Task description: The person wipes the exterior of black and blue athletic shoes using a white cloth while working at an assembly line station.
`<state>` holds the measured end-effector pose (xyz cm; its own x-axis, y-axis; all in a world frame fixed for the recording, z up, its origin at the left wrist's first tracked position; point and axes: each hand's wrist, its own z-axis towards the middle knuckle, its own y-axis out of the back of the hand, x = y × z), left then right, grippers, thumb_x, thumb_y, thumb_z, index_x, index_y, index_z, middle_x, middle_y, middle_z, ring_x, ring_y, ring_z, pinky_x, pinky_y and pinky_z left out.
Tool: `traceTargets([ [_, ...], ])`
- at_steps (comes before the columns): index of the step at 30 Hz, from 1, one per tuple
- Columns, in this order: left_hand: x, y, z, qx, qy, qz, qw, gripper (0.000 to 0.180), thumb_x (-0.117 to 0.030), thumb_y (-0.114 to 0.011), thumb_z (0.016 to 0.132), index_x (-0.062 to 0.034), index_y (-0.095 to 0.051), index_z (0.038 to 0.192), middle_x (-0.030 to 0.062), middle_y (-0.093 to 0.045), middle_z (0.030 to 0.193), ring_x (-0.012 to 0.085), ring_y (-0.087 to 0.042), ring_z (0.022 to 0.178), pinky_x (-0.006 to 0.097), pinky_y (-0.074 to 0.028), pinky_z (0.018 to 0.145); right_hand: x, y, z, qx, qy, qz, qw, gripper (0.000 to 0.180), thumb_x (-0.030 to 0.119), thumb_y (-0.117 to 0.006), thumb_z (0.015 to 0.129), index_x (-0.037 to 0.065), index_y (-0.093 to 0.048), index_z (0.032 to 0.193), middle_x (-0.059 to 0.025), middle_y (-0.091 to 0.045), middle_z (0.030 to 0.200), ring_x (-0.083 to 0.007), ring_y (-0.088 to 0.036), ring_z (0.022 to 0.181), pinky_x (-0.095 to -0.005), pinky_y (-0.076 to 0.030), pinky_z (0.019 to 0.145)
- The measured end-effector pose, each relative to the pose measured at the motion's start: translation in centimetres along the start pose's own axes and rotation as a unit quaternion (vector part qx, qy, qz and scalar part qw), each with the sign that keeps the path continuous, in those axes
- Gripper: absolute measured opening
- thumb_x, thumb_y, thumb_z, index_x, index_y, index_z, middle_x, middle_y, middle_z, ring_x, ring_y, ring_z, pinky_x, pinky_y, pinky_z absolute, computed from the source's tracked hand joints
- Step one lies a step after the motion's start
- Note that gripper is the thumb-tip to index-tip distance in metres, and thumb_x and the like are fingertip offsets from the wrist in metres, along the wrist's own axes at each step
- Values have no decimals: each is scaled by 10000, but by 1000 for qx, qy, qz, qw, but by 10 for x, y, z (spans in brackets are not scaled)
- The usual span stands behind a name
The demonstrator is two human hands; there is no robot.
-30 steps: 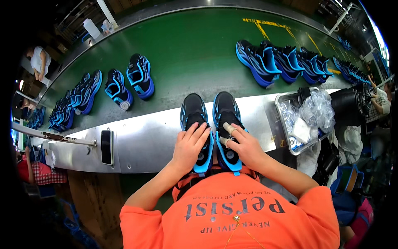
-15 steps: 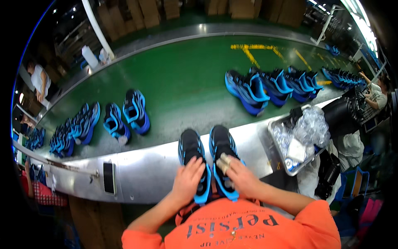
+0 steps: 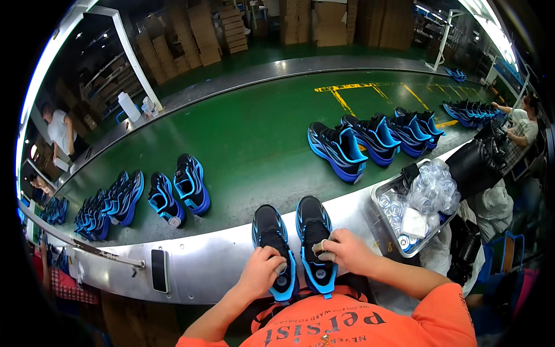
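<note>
left hand (image 3: pixel 261 272), fingers curled, over opening of left shoe (image 3: pixel 268 222); right hand (image 3: pixel 351 253), fingers bent inward (pale covers (image 3: pixel 324 250) on fingertips), over opening of right shoe (image 3: pixel 312 218); whether either pinches anything, cannot tell. shoes lie directly beneath hands, side by side, long axes running away from body, heels toward orange shirt (image 3: pixel 329 329); each hand nearest shoe on own side. metal ledge (image 3: pixel 211 260) under pair; phone (image 3: pixel 160 270) to left, tray (image 3: pixel 388 225) to right, green belt (image 3: pixel 254 139) beyond.

Shoe factory, sneakers (image 3: pixel 370 139) along conveyor (image 3: pixel 254 133)
</note>
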<state>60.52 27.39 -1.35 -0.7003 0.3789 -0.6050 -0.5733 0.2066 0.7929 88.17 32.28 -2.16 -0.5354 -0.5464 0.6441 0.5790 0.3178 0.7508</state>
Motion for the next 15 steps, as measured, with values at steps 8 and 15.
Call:
traceTargets([
  [8,-9,-5,3,-42,27,-95,994,338,9,-646,763,-81,-673,1087,91,-653,1082,313,-571,1012,390,-473,854,-3,-4,-1,8,-33,69,997,337,245,-744,819,172,-688,1143,-115,-558,927,-301,-547,871,-398,-460,783],
  [15,-3,-8,9,-23,17,-75,997,229,-69,-699,801,-66,-677,1029,92,-683,1048,287,-610,1012,374,-424,891,-13,-11,8,31,-21,78,996,350,259,-789,769,140,-685,1081,-122,-601,841,-309,-602,814,-395,-481,717],
])
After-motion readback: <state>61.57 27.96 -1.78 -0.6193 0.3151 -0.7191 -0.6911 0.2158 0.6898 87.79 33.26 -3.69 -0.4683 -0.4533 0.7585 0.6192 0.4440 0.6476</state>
